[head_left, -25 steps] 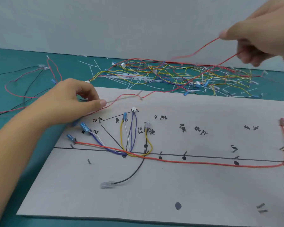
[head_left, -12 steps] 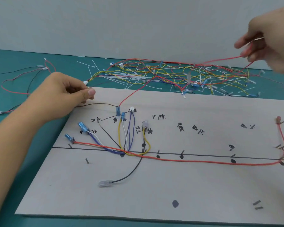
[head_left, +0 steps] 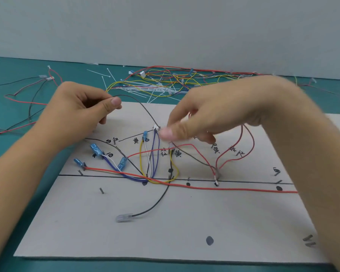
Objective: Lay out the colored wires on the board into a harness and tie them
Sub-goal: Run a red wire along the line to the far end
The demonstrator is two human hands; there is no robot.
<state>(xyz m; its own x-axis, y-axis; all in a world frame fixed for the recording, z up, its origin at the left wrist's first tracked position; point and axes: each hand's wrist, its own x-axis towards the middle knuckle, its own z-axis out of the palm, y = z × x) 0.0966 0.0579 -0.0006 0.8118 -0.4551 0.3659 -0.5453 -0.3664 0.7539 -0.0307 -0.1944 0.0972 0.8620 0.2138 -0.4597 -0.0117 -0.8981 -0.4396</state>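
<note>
Head view: the left hand pinches the dark wire between thumb and forefinger. From that pinch the wire arcs rightward and drops onto the board just beside the thumb of the right hand, which is therefore the nearer hand. The right hand is blurred with its fingers curled. The red wire loops up beneath it, but its grip cannot be told. The trunk line runs left to right on the near side of both hands, with bare board nearer still
</note>
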